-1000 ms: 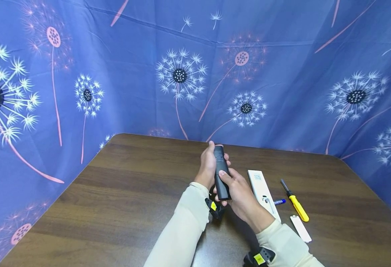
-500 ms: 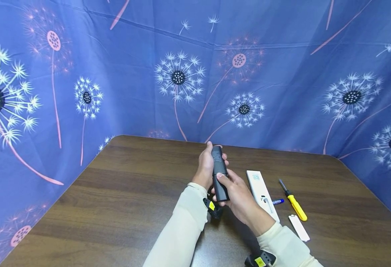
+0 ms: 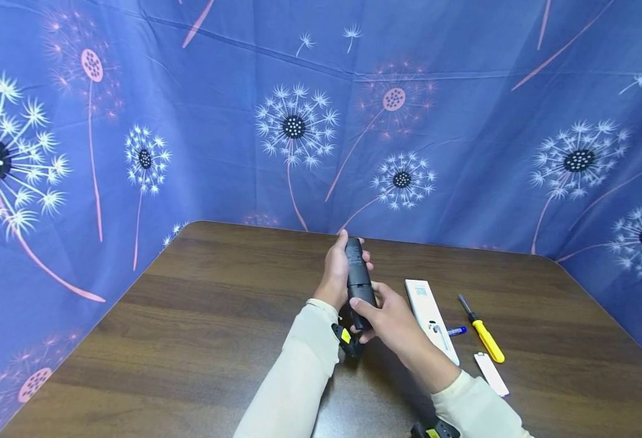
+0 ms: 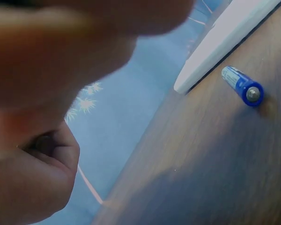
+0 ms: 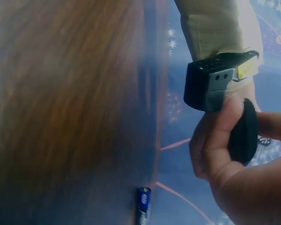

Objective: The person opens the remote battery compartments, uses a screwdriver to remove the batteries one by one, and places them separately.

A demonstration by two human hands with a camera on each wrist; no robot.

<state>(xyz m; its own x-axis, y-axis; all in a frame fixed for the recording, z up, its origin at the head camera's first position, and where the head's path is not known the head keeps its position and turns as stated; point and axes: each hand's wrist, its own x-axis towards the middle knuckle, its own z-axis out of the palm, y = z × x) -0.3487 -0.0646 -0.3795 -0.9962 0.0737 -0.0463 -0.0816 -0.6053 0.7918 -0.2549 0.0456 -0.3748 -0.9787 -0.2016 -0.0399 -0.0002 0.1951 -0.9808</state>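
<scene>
Left grip [image 3: 334, 271]: curled round black device [image 3: 358, 277] | right grip [image 3: 400, 322]: pinching near end, thumb on top

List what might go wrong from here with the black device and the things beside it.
1. The black device is held above the table; if the left hand loosens, it could drop.
2. The right hand has its thumb on the end below the seam; if that part is a cover, it might come off suddenly.
3. The blue battery lies loose beside the white device; a bump could roll it away.
</scene>
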